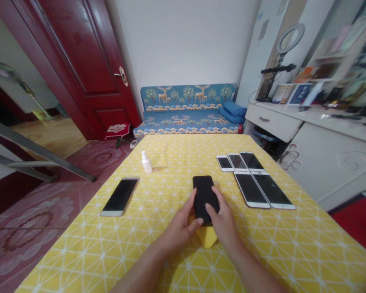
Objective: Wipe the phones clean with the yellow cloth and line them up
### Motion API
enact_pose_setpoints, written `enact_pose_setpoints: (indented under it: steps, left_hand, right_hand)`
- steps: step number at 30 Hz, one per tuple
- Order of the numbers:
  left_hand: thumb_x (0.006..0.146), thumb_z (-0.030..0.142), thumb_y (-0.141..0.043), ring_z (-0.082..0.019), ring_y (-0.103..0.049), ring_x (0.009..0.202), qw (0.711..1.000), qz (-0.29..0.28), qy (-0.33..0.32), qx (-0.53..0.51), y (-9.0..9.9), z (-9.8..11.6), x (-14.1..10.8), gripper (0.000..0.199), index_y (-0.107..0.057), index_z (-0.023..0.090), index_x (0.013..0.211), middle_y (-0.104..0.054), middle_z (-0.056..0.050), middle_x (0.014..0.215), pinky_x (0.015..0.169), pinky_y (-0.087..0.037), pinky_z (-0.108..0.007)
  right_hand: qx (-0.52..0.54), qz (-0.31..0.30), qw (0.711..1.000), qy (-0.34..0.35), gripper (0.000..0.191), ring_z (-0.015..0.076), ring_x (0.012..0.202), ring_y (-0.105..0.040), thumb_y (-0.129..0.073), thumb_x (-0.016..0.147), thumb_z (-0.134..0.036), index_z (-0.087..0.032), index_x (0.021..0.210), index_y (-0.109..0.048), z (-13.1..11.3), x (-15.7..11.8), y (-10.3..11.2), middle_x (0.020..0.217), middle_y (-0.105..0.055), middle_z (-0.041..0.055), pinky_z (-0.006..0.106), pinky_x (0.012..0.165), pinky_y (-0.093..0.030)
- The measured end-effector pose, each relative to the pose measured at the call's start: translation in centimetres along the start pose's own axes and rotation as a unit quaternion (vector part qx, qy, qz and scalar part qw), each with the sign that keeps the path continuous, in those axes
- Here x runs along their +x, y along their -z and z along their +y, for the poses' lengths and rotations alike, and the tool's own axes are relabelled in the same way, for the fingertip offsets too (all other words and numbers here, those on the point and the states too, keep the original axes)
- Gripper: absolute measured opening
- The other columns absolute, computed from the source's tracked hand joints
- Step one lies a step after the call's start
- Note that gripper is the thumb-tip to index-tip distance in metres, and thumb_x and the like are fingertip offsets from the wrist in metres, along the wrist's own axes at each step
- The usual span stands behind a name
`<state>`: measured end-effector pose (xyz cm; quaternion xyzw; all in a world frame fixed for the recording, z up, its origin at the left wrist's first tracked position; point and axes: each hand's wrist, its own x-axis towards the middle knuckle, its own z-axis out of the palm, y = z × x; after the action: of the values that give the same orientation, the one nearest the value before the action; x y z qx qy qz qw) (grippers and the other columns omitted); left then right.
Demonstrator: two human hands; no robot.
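A black smartphone (pixel 203 189) is held between my two hands over the middle of the table. My left hand (pixel 184 219) grips its left edge, the thumb at the lower left corner. On the other side my right hand (pixel 222 211) holds the right edge, with its thumb lying on the dark screen. Part of a yellow cloth (pixel 208 238) hangs out below the phone; the rest of it is hidden. To the left lies a white-framed smartphone (pixel 120 197), and a small white spray bottle (pixel 146 162) stands farther back.
Several white-framed phones (pixel 252 189) lie in two rows on the right of the table, under a yellow patterned tablecloth (pixel 158 244)'s far right portion. A blue sofa (pixel 183 118) stands behind, a white dresser (pixel 274 122) to the right, a red door (pixel 88 61) at left.
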<state>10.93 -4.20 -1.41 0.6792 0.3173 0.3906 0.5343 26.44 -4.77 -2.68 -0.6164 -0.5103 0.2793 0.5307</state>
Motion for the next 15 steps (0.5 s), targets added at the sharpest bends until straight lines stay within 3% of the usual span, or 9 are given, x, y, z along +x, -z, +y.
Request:
enact_pose_setpoints:
  steps: [3,7,11,15]
  left_hand:
    - [0.083,0.029,-0.062,-0.027,-0.031,0.138,0.988,-0.044,-0.025,0.146,0.2,0.0,-0.2,0.078,-0.020,0.032,0.149,-0.030,-0.007,0.153,0.114,-0.026,-0.046]
    - [0.084,0.027,-0.060,-0.025,-0.037,0.132,0.968,-0.072,-0.048,0.235,0.2,0.5,-0.1,0.067,-0.032,0.029,0.145,-0.041,-0.008,0.146,0.111,-0.030,-0.043]
    - [0.082,0.024,-0.060,-0.023,-0.046,0.122,0.961,-0.085,-0.070,0.256,-0.1,1.1,0.0,0.053,-0.049,0.027,0.134,-0.052,-0.007,0.134,0.106,-0.035,-0.040]
    - [0.083,0.023,-0.058,-0.024,-0.047,0.120,0.966,-0.083,-0.069,0.235,-0.2,1.4,0.1,0.049,-0.053,0.027,0.132,-0.054,-0.007,0.132,0.105,-0.035,-0.040]
  right_hand:
    - [-0.088,0.024,0.995,0.038,0.054,0.0254,0.125,-0.049,-0.047,0.080,-0.028,-0.015,0.133,-0.047,0.2,0.7,1.2,0.134,-0.053,0.0133,0.045,0.107,-0.038]
    - [-0.246,0.043,0.964,0.093,0.048,0.0289,0.117,-0.052,-0.044,0.081,-0.020,-0.009,0.126,-0.056,1.0,1.7,2.7,0.120,-0.059,0.0177,0.048,0.103,-0.040]
    - [-0.357,0.066,0.924,0.120,0.044,0.0318,0.129,-0.041,-0.042,0.083,-0.017,-0.006,0.121,-0.060,1.8,2.2,3.5,0.136,-0.046,0.0211,0.048,0.107,-0.034]
    - [-0.398,-0.079,0.904,0.136,0.049,0.0301,0.141,-0.025,-0.042,0.090,-0.032,-0.017,0.136,-0.050,1.2,2.0,3.3,0.150,-0.036,0.0105,0.055,0.112,-0.023]
